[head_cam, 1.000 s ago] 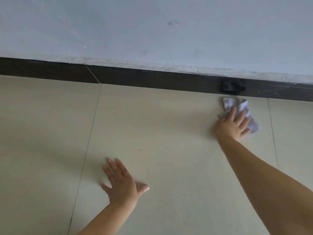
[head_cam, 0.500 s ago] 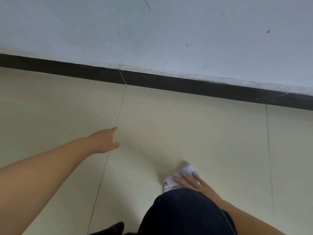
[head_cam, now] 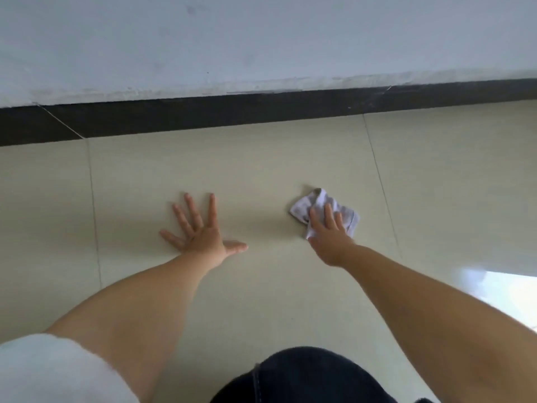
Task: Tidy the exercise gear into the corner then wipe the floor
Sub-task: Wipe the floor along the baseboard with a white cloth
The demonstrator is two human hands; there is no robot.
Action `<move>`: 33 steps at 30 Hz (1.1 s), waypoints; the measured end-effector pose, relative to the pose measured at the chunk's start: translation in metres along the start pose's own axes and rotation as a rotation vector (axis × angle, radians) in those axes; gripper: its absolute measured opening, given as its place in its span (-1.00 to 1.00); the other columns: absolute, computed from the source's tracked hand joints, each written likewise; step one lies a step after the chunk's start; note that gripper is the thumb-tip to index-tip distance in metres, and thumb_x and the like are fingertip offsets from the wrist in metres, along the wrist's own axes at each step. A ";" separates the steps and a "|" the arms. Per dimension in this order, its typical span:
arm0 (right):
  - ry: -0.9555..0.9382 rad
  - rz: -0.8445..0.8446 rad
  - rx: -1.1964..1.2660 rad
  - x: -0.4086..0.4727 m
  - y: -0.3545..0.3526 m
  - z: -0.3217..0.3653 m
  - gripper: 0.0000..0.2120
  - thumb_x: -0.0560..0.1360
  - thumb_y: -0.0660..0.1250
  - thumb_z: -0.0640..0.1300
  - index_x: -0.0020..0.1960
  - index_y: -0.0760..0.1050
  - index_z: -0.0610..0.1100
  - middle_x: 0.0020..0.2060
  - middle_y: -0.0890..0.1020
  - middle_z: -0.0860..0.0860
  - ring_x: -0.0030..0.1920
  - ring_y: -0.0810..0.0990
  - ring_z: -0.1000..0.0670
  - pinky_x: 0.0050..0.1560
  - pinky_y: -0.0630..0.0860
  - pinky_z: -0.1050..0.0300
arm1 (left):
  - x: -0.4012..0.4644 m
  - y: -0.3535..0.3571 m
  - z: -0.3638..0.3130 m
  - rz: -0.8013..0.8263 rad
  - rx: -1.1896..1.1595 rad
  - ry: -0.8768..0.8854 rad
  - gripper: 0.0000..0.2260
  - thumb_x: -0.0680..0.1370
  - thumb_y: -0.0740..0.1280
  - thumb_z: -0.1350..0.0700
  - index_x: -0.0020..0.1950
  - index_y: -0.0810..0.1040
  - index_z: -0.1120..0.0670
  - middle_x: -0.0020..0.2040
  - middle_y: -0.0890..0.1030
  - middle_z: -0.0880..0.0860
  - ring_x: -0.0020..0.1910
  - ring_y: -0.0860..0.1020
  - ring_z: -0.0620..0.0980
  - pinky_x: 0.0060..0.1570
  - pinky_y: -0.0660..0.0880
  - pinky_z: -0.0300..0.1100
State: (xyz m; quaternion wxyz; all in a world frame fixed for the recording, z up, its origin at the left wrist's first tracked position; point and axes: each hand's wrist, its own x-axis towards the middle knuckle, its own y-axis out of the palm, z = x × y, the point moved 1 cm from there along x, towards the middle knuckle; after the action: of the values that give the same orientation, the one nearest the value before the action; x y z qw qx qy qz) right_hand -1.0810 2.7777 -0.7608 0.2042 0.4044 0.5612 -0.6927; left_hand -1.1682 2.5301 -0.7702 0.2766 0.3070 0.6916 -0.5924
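While the left hand (head_cam: 200, 237) lies flat with its fingers spread wide on the pale beige tiled floor (head_cam: 261, 170) at the centre-left of the frame, the right hand (head_cam: 328, 237) presses straight fingers down on a crumpled white cloth (head_cam: 319, 203) just right of centre. That cloth sits on the same large tile as the left hand, apart from it, its rumpled edges showing past the fingertips on the upper and right sides. Both bare forearms reach in from the lower corners of the frame. A white sleeve (head_cam: 52, 370) fills the lower left corner, and a dark blue trouser knee (head_cam: 302, 376) rises at the bottom centre. Across the upper part of the frame runs a dark brown skirting board (head_cam: 232, 112), with a white painted wall (head_cam: 261, 39) above it. A bright reflection (head_cam: 505, 286) shines on the floor at the right edge.
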 end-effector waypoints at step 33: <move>-0.269 -0.288 -0.226 0.096 -0.115 -0.187 -0.45 0.66 -0.13 0.08 0.52 -0.36 0.07 0.50 -0.38 -0.09 0.50 -0.36 -0.20 0.48 -0.20 -0.25 | -0.079 0.141 -0.281 -0.105 -0.206 -0.012 -0.39 0.62 0.05 -0.17 0.53 -0.25 -0.15 0.53 -0.36 -0.02 0.51 -0.35 0.06 0.36 -0.17 0.40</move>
State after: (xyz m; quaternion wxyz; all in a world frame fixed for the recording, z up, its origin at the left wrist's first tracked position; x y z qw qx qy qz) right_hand -1.1603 3.0034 -0.7746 0.2203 0.1987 0.6550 -0.6950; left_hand -1.0158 2.8154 -0.7623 0.2792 0.2366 0.7623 -0.5337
